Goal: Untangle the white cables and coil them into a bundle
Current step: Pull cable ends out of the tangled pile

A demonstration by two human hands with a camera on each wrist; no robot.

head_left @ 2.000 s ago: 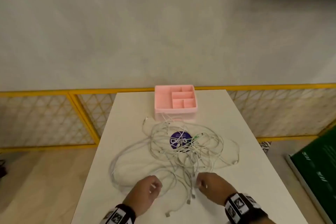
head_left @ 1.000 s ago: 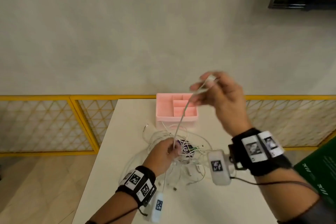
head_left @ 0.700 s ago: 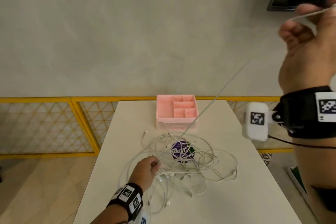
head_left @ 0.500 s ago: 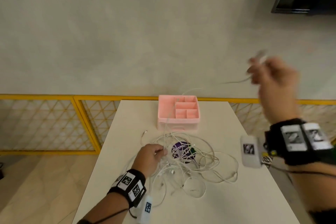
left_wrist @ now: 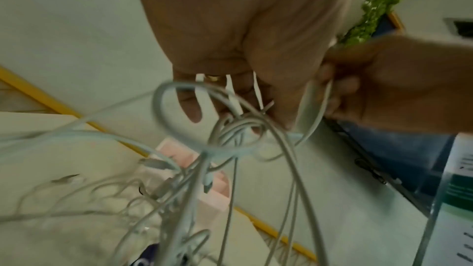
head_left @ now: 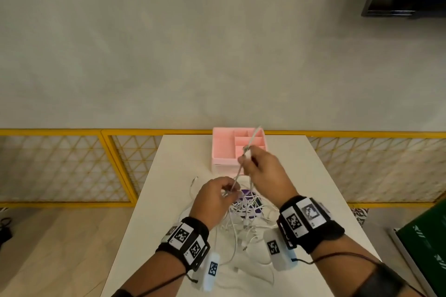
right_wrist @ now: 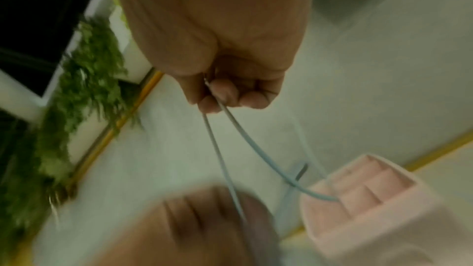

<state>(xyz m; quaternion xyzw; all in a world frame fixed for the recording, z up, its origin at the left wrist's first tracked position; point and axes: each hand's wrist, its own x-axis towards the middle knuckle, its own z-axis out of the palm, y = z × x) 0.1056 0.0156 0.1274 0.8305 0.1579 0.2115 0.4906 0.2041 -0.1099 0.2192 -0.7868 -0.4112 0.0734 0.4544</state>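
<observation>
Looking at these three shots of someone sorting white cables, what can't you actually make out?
- Head view: the purple round sticker on the table is covered by the white cables, so its lettering is unreadable.
- Head view: the number of separate cables; they overlap and look too thin.
- Right wrist view: the left hand is blurred.
- Left wrist view: the right hand runs off the right edge.
- Head view: the pink organizer is partly hidden by the right hand.

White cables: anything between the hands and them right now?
Nothing. Both hands already grip strands: the right hand pinches a doubled strand raised in front of the pink organizer, and the left hand holds several white cables above the tangle.
</observation>
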